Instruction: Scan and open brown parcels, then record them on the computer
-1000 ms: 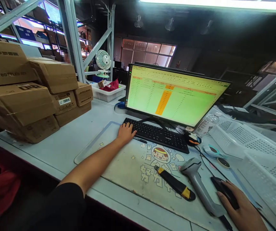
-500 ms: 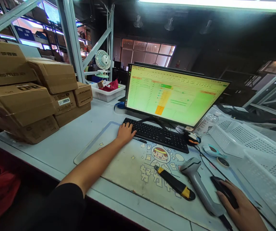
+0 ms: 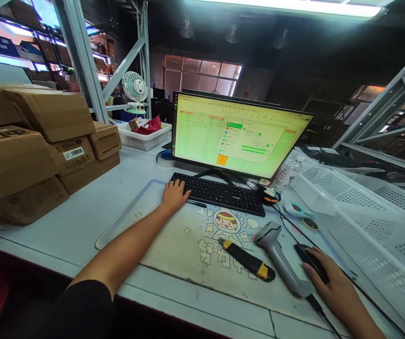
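My left hand point(image 3: 174, 194) rests with its fingers spread on the left end of a black keyboard point(image 3: 220, 195). Over a black computer mouse point(image 3: 311, 262) my right hand point(image 3: 328, 278) is curled, its fingers wrapped along the sides. Just left of the mouse lies a grey barcode scanner point(image 3: 282, 259), its cable trailing to the front. A black and yellow utility knife point(image 3: 247, 260) sits on the cartoon desk mat point(image 3: 174, 242). Behind the keyboard, a monitor point(image 3: 239, 136) shows a spreadsheet with a smaller window over it. A dark pen point(image 3: 196, 203) lies along the keyboard's front edge.
Cardboard boxes point(image 3: 56, 113) are stacked at the left. A white basket point(image 3: 144, 136) with red material stands beyond them, near a small fan point(image 3: 134, 87). White perforated baskets point(image 3: 375, 221) fill the right side. A tape roll point(image 3: 310, 223) and a plastic bottle point(image 3: 287, 173) are beside the monitor.
The small window on the monitor now shows solidly, where it was faint over the spreadsheet. My view has turned a little to the right. Both hands keep their places on keyboard and mouse.
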`<state>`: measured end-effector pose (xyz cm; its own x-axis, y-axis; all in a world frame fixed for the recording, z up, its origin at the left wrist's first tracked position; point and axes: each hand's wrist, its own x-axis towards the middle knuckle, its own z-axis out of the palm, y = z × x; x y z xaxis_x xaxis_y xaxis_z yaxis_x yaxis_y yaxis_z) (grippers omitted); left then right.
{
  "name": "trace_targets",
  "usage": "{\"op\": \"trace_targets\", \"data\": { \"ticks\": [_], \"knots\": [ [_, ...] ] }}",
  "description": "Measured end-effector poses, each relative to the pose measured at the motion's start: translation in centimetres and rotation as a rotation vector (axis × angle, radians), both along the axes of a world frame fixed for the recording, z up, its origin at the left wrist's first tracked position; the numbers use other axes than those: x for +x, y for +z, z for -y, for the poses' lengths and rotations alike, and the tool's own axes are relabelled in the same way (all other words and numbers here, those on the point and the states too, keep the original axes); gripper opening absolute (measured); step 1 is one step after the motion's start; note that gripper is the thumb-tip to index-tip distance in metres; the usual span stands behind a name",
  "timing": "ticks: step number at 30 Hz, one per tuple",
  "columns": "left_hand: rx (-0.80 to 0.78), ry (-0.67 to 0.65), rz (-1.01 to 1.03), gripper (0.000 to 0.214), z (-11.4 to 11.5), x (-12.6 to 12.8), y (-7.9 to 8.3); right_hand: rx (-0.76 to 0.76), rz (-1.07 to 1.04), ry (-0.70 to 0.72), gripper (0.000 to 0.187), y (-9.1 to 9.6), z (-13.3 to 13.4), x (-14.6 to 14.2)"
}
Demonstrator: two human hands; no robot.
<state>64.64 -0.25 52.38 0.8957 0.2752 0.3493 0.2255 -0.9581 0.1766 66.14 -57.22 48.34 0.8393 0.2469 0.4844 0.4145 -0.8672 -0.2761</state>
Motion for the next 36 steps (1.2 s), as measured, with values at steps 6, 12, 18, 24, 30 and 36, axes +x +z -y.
{"op": "trace_targets", "data": {
  "ticks": [6, 12, 18, 24, 30, 36],
  "knots": [
    [-0.009, -0.002, -0.002, 0.047, 0.1, -0.1, 0.1, 0.010, -0.004, 0.006, 0.061, 0.3, -0.4, -0.3],
    [0.000, 0.005, -0.008, 0.050, 0.0, 0.0, 0.1, 0.012, -0.028, -0.005, 0.061, 0.8, -0.8, -0.9],
    [0.010, 0.007, -0.020, 0.051, 0.0, -0.1, 0.2, 0.004, -0.022, -0.010, 0.062, 0.9, -0.8, -1.0],
    [0.008, 0.014, -0.026, 0.052, 0.0, 0.0, 0.0, -0.002, 0.000, -0.012, 0.060, 0.5, -0.5, -0.9],
    [-0.005, 0.006, -0.010, 0.050, -0.1, 0.1, -0.1, 0.020, 0.020, -0.014, 0.057, 0.6, -0.6, -0.9],
    [0.002, 0.008, -0.017, 0.051, 0.1, 0.0, 0.2, 0.044, 0.047, -0.013, 0.056, 1.1, -1.0, -1.2]
  ]
}}
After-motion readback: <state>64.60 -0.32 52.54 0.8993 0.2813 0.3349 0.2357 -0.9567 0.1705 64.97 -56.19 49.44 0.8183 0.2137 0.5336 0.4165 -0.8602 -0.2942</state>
